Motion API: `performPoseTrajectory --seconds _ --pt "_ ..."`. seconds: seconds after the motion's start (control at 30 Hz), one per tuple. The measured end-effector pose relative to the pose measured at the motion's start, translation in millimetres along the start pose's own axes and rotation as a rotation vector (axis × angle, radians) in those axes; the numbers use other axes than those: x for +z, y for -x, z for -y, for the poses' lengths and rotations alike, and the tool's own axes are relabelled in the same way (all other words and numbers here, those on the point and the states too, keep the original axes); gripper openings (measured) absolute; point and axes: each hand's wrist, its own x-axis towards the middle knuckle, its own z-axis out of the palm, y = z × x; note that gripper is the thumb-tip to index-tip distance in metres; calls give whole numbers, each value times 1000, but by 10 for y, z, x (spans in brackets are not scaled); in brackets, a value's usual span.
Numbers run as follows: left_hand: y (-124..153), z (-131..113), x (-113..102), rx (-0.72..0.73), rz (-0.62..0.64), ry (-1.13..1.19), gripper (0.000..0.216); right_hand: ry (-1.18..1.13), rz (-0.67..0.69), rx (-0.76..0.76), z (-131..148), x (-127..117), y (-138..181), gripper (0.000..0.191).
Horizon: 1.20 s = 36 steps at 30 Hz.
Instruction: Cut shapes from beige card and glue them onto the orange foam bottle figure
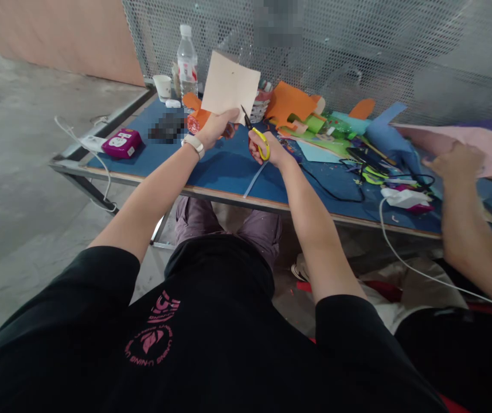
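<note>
Above the blue table, my left hand (217, 129) is closed on the lower edge of a cream sheet of paper (231, 83), held upright and slightly tilted. My right hand (272, 148) grips a pair of scissors (264, 143) with yellow and red handles. Their dark blades point up and left, at the paper's lower right corner. Whether the blades touch the paper, I cannot tell. An orange paper piece (198, 117) lies just behind my left hand. A thin pale strip (254, 182) is on the table below the scissors.
On the blue table (211, 178) stand a water bottle (187, 63), a paper cup (162, 87) and a purple box (122, 143). Coloured paper scraps (315, 123) and cables spread to the right. A co-worker's hand (459, 163) rests by pink paper (487, 146). Perforated metal panel (379, 51) rises behind.
</note>
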Motion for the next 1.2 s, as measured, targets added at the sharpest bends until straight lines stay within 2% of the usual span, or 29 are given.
performPoseTrajectory --seconds 0.3,0.47,0.6,0.77,0.9,1.2 --pt "27 -35 23 -17 -19 -4 57 30 -46 -16 -15 -5 -14 78" --pt "52 -68 28 0 -14 -18 54 21 -2 -30 -51 -35 -35 80" --pt "58 -100 44 -43 -1 -84 60 36 -15 1 -2 -12 -9 76" --pt "-22 3 46 32 -45 -24 61 48 -38 -8 41 17 21 72" --pt "-131 124 3 78 -14 -38 63 34 -13 -6 19 5 13 74" --pt "-222 210 -17 108 -63 -46 62 38 -43 -6 4 17 12 72"
